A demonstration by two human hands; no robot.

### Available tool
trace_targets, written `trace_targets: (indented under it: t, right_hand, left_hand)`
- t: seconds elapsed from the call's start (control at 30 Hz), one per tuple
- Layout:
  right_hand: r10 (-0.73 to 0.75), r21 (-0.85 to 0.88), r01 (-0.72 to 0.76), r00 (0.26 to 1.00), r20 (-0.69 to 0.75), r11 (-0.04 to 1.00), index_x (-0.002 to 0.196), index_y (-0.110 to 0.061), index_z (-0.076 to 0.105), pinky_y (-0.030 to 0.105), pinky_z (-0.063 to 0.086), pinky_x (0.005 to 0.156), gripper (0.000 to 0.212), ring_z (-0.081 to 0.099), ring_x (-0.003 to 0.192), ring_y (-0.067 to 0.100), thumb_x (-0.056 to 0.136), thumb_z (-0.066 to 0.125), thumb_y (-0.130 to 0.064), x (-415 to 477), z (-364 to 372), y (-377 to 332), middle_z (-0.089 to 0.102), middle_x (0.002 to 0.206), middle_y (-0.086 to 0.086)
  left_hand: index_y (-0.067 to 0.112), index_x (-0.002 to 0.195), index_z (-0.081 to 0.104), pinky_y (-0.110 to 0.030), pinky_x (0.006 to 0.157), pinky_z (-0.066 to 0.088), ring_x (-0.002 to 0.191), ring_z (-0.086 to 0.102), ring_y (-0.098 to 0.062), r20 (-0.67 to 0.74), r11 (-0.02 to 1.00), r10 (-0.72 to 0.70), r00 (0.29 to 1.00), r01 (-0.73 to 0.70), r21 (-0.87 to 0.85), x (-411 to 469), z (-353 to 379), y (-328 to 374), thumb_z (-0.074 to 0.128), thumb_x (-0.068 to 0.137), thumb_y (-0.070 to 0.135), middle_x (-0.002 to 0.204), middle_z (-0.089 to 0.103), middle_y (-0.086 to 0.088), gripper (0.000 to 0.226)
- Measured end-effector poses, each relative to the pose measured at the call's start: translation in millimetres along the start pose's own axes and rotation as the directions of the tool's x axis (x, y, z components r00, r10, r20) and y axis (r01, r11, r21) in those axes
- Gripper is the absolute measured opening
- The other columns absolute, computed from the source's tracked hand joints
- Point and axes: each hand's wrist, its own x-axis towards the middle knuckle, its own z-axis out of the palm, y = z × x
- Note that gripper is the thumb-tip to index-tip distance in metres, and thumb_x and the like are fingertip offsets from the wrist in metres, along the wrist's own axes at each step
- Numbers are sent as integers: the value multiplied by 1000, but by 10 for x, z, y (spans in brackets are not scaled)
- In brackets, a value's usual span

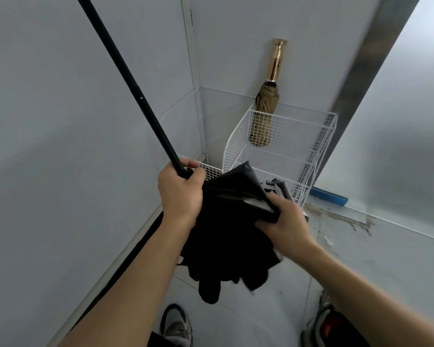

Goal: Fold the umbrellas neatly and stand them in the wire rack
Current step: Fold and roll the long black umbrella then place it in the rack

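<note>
The shaft (125, 71) of the black umbrella (226, 234) slants up toward the top left. The left grip (181, 189) is closed round it just where the canopy begins. The black cloth hangs loose and bunched, not yet wrapped. The right grip (283, 216) pinches a gathered fold of it. Beyond, in the far corner of the floor (398, 259), the wire rack (286, 136) holds a tan umbrella (264, 108), folded and upright, gold handle up. That one looks done; the black one has yet to be pleated, wrapped and racked.
</note>
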Motion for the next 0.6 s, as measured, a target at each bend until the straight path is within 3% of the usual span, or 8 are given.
trace_targets:
  t: [0.07, 0.17, 0.23, 0.3, 0.37, 0.4, 0.5, 0.6]
  right_hand:
    - [93, 75, -87, 993, -77, 993, 93, -33, 65, 35, 52, 77, 29, 66, 86, 14, 76, 77, -12, 101, -96, 82, 69, 86, -12]
    - [96, -105, -115, 980, -173, 988, 117, -31, 60, 40, 50, 90, 44, 61, 108, 18, 81, 73, -11, 74, -196, 114, 66, 111, -9]
    - [-59, -195, 1, 955, -292, 981, 125, -22, 59, 40, 49, 94, 46, 57, 112, 18, 82, 72, -12, -21, -266, 61, 62, 119, -3]
    - [-362, -191, 310, 849, -384, 931, 106, -10, 67, 30, 50, 84, 22, 60, 96, 16, 84, 69, -10, -161, -320, -59, 65, 102, 1]
    - [-512, -127, 497, 815, -270, 858, 97, -7, 69, 23, 50, 76, 14, 62, 87, 10, 85, 68, -14, -328, -285, -177, 67, 94, -1]
    - [-500, -113, 488, 853, -147, 866, 108, -8, 69, 24, 51, 81, 28, 63, 94, 10, 85, 69, -25, -389, -229, -215, 68, 102, -2]
    - [-179, -367, 264, 952, 250, 892, 150, -21, 32, 28, 30, 113, 100, 38, 136, 13, 69, 69, -68, -394, -4, -160, 43, 147, -7]
    - [-13, -544, 181, 955, 297, 819, 144, -20, 31, 35, 33, 107, 101, 45, 130, 22, 64, 74, -64, -169, 71, -49, 49, 139, -3]
  left_hand:
    - [13, 76, 63, -18, 46, 42, 44, 47, -3, 8, 999, -34, 999, 34, -33, -66, 73, 7, 64, 82, -2, 56, 52, 5, 16]
    - [17, 73, 62, -19, 50, 43, 45, 47, -2, -45, 995, -73, 996, 70, -76, -87, 138, 3, 64, 82, -2, 60, 54, 3, 21]
    - [19, 72, 62, -21, 50, 43, 45, 48, -3, -95, 989, -110, 989, 100, -105, -58, 145, -21, 63, 83, -2, 61, 55, 1, 23]
    - [17, 74, 61, -21, 47, 44, 43, 49, -4, -128, 982, -145, 981, 127, -139, -33, 150, -52, 63, 83, -3, 63, 55, -1, 22]
    - [16, 76, 61, -19, 46, 44, 42, 50, -2, -145, 977, -156, 977, 132, -166, -31, 163, -59, 62, 83, -4, 64, 56, -4, 21]
    - [16, 76, 61, -19, 46, 44, 41, 50, -2, -150, 977, -155, 976, 129, -172, -38, 178, -50, 61, 84, -4, 64, 56, -4, 21]
    - [14, 73, 61, -16, 45, 42, 39, 48, 0, -142, 970, -149, 979, 117, -212, -97, 217, 8, 60, 83, -8, 58, 54, 1, 24]
    - [13, 72, 62, -15, 51, 44, 45, 50, 0, -77, 947, -158, 984, 129, -296, -189, 233, 50, 64, 84, -7, 51, 54, 9, 23]
